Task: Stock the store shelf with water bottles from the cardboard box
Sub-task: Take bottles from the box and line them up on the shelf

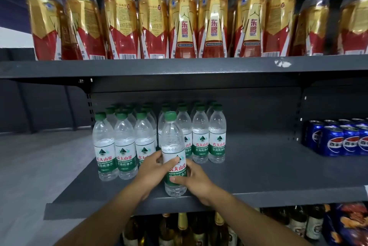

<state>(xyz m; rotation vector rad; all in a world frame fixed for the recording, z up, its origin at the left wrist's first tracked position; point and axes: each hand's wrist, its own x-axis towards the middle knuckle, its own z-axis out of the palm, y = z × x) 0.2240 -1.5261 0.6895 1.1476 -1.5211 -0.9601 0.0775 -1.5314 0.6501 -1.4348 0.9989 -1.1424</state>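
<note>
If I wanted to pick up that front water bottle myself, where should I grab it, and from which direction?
Probably around the labelled middle of the clear plastic green-capped water bottle, coming from the open front of the grey metal shelf. It stands upright, with more bottles packed behind it. That is where the left hand and right hand hold it, one on each side.

One head camera looks forward and slightly down, close to the middle shelf [258, 176]. It faces the shelf unit straight on; both hands [153, 170] reach in from the bottom edge. The wide lens bends the edges.
</note>
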